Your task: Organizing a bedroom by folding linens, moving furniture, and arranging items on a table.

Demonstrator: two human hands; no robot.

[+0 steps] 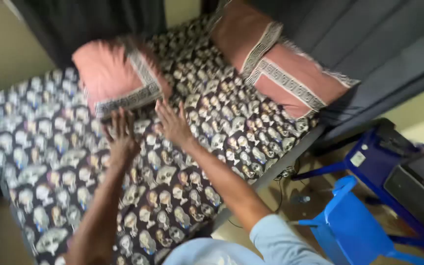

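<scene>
I see the bed [50, 162] filling most of the frame, its dark sheet [212, 142] printed all over with pale skull shapes; dark curtains [369, 44] hang behind it, and a blue plastic chair [349, 221] and blue table [379, 157] stand beside it on the right. Two pink pillows with patterned borders lie at the head; the far pillow [280, 64] rests against the curtain, well apart from my hands; the near pillow [116, 76] sits just above my fingertips. My left hand [121, 135] and right hand [172, 122] lie spread flat, fingers wide, holding nothing, on the sheet at that pillow's lower edge.
</scene>
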